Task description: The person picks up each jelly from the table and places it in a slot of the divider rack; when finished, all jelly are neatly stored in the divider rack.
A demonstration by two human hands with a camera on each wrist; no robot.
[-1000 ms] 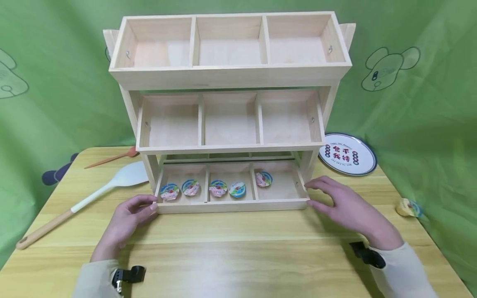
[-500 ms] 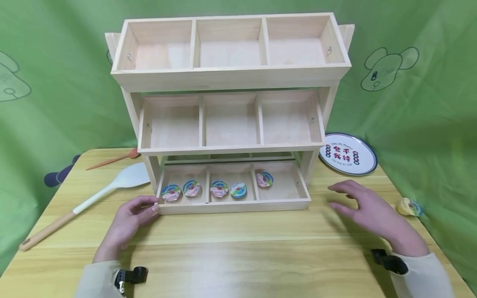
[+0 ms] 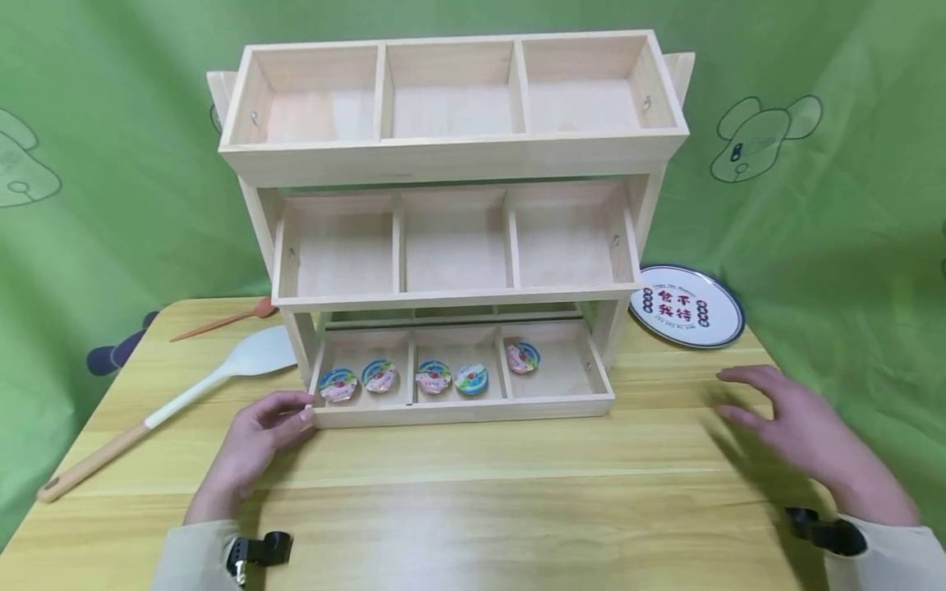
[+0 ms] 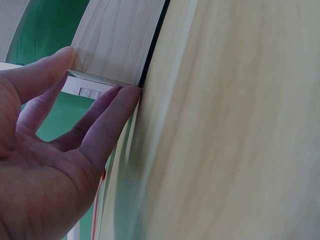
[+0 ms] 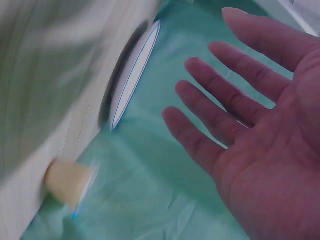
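A wooden three-tier rack [image 3: 458,160] stands at the back of the table. Its lowest tray [image 3: 466,413] holds several small lidded jelly cups [image 3: 471,378]: pairs in the left and middle compartments, one in the right. My left hand [image 3: 254,439] touches that tray's front left corner with thumb and fingertips; the left wrist view shows the fingers [image 4: 107,120] extended against its end. Off to the right, my right hand [image 3: 816,439] hovers over the table with spread, relaxed fingers and holds nothing. Near it lies a yellow jelly cup [image 5: 69,181], hidden in the head view.
A round white plate [image 3: 687,308] with a blue rim lies right of the rack. At left rest a white spatula with a wooden handle [image 3: 214,377] and a small orange-headed utensil [image 3: 229,318]. Green cloth [image 3: 828,205] hangs behind and beside the table.
My right hand has left the lowest tray's right corner and moved right, to above the yellow cup's place. The left hand stays at the left corner. The cups in the tray keep their places.
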